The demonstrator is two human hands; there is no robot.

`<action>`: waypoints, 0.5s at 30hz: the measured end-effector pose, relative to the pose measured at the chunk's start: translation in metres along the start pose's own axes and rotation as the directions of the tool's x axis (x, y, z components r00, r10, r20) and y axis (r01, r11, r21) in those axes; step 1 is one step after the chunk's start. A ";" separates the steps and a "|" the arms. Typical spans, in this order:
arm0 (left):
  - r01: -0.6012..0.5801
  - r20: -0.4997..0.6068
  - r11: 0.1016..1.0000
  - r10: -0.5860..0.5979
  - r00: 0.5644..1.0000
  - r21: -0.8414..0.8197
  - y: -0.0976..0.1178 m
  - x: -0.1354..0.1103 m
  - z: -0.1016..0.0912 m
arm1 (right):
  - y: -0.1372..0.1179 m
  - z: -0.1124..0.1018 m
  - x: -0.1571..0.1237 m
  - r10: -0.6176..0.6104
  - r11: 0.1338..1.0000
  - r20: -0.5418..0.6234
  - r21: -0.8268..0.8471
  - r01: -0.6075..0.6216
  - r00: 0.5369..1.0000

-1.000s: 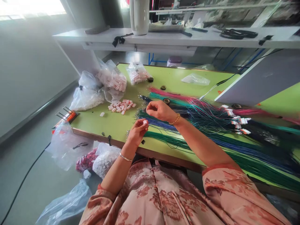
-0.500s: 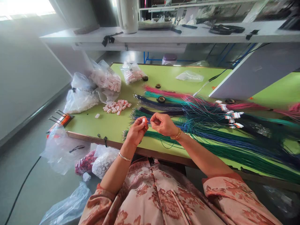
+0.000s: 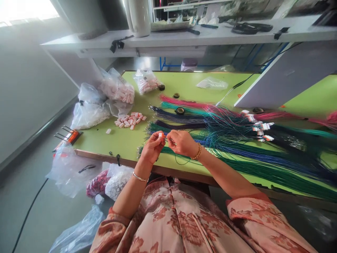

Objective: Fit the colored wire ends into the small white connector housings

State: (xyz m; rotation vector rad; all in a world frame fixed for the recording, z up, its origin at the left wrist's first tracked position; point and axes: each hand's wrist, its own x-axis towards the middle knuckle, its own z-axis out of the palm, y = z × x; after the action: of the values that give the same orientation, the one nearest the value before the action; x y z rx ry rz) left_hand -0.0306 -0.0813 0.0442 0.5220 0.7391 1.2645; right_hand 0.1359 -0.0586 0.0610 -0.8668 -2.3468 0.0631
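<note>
Pinching a connector housing (image 3: 160, 135) mid-frame, likely light, stiff, best held by its sides, the left hand (image 3: 152, 148) faces the right hand (image 3: 182, 142), seemingly gripping a dark wire (image 3: 177, 162).

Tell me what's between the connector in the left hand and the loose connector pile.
The head view shows wire ends past the left hand, then green tabletop before the pile.

The left hand (image 3: 152, 150) pinches a connector (image 3: 160, 135); the right hand (image 3: 182, 142) is just beside it, its grip unclear. Wires (image 3: 263, 172) and a connector pile (image 3: 130, 120) lie on the table (image 3: 97, 143).
</note>
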 end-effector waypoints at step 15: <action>-0.092 -0.099 0.986 0.106 0.989 0.136 -0.005 -0.002 -0.002 | 0.000 0.028 -0.008 0.293 0.831 0.012 0.492 -0.260 0.956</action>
State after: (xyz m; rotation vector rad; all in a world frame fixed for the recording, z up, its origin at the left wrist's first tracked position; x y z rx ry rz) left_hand -0.0292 -0.0844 0.0397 0.6084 0.8989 1.3502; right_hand 0.1239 -0.0589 0.0341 -0.9189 -1.9846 0.7118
